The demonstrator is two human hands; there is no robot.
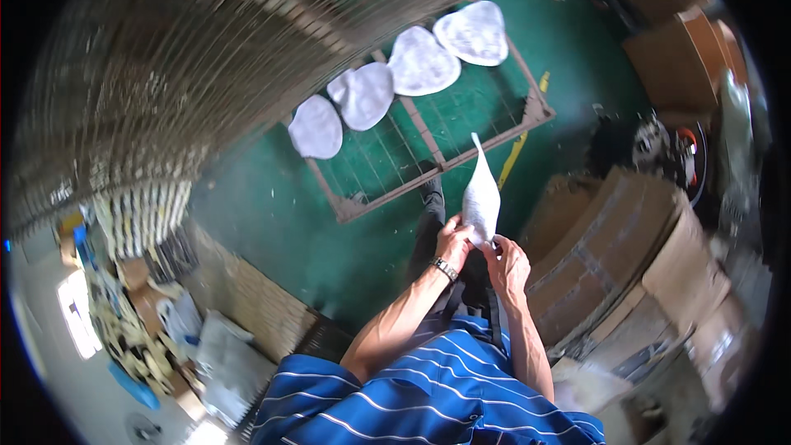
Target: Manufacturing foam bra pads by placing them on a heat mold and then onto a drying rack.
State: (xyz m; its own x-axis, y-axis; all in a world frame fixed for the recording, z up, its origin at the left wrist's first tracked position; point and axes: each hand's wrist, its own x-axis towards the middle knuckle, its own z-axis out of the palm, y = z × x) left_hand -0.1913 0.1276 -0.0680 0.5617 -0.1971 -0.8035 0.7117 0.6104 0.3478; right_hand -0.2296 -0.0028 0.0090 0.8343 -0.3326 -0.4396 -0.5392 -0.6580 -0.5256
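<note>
Left hand [454, 241] and right hand [507, 264] both pinching the lower edge of a white moulded pulp piece [481, 196], held edge-on and upright in front of the torso, above the green floor [272, 206]. Metal watch [444, 269] on left wrist. Beyond, wooden-framed wire rack [428, 148] on the floor with four similar white pieces [422, 61] laid along its far edge. Stacked cardboard boxes [626, 255] to the right.

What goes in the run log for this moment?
left hand + right hand: both hold white piece | rack: four white pieces
</note>
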